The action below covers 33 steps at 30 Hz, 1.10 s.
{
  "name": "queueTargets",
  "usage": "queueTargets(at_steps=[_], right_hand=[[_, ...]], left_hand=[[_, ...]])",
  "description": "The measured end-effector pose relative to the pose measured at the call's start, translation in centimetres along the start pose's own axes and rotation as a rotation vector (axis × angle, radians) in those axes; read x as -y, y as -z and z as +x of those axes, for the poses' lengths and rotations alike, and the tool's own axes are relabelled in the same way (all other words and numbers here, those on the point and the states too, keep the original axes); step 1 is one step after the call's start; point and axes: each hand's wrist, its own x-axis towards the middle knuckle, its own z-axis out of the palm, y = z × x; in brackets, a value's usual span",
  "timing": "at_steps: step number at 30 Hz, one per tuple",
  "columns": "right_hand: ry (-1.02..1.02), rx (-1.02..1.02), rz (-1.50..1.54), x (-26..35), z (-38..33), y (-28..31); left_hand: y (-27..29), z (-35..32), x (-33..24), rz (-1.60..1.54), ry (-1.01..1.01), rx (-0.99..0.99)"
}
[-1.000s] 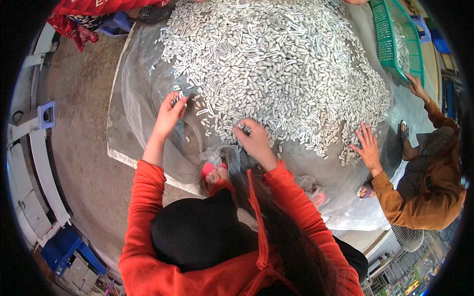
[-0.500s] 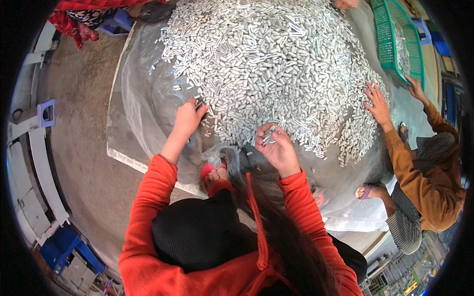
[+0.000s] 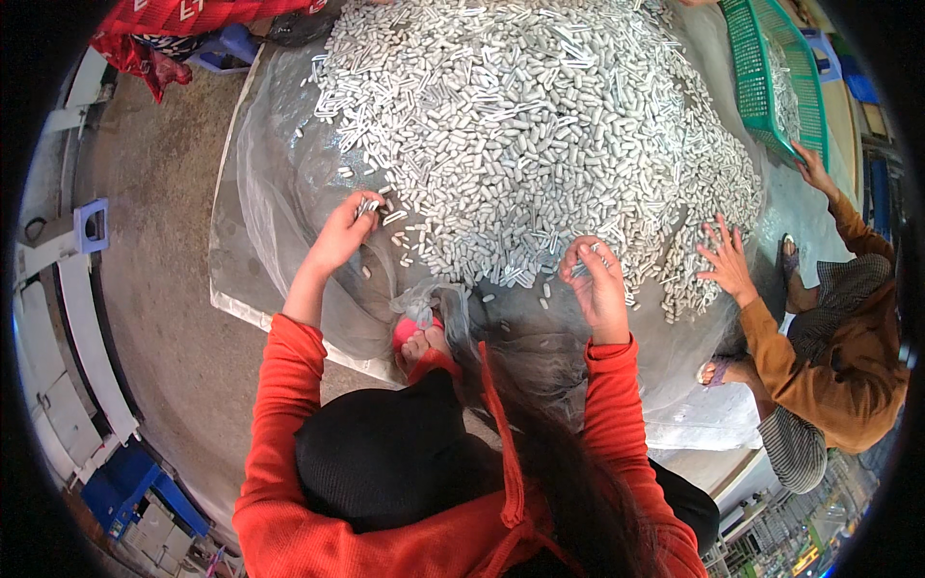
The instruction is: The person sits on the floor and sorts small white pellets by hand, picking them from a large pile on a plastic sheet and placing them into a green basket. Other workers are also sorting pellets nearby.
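Note:
A big heap of small grey metal cylinders (image 3: 540,125) lies on a clear plastic sheet (image 3: 279,193) spread on the floor. My left hand (image 3: 342,231) is at the heap's near left edge, its fingers closed on a few of the cylinders. At the near front edge my right hand (image 3: 595,284) is raised, holding several cylinders in a loose fist. Both arms wear orange-red sleeves. My foot in a pink sandal (image 3: 416,337) rests on the sheet between my arms.
A person in a brown top (image 3: 819,356) squats at the right, one hand (image 3: 725,258) spread on the heap, the other near a green plastic basket (image 3: 771,67) with cylinders in it. Red cloth (image 3: 183,19) lies at top left. White and blue frames (image 3: 82,289) stand along the left.
My left hand has lifted off the heap with cylinders in its fingers. My right hand has drawn back and closed on cylinders. The other person's hand has shifted along the right edge of the heap.

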Motion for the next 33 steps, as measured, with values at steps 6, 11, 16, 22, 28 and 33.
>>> queueTargets(at_steps=[6,11,16,22,28,33], right_hand=[[0.123,-0.198,-0.479,-1.1,0.8,-1.2],[0.551,-0.313,-1.34,-2.9,2.7,-3.7],[0.605,-0.359,-1.356,-3.8,3.9,-4.3],[0.057,-0.211,-0.313,-2.1,2.8,-3.8],[-0.202,0.021,0.235,-3.4,2.3,-6.7],[-0.351,-0.041,0.587,-6.0,2.0,-6.8]], left_hand=[[-3.0,-0.3,-0.6,0.766,0.048,-0.101],[-4.1,-0.7,-0.4,0.876,0.031,-0.145],[-2.2,-0.1,-1.4,0.433,-0.037,-0.052],[-2.9,-0.7,-5.1,-0.347,0.053,0.137],[-6.0,-0.8,-11.0,-0.134,-0.271,0.353],[-6.7,-0.8,-12.7,0.049,-0.253,0.424]])
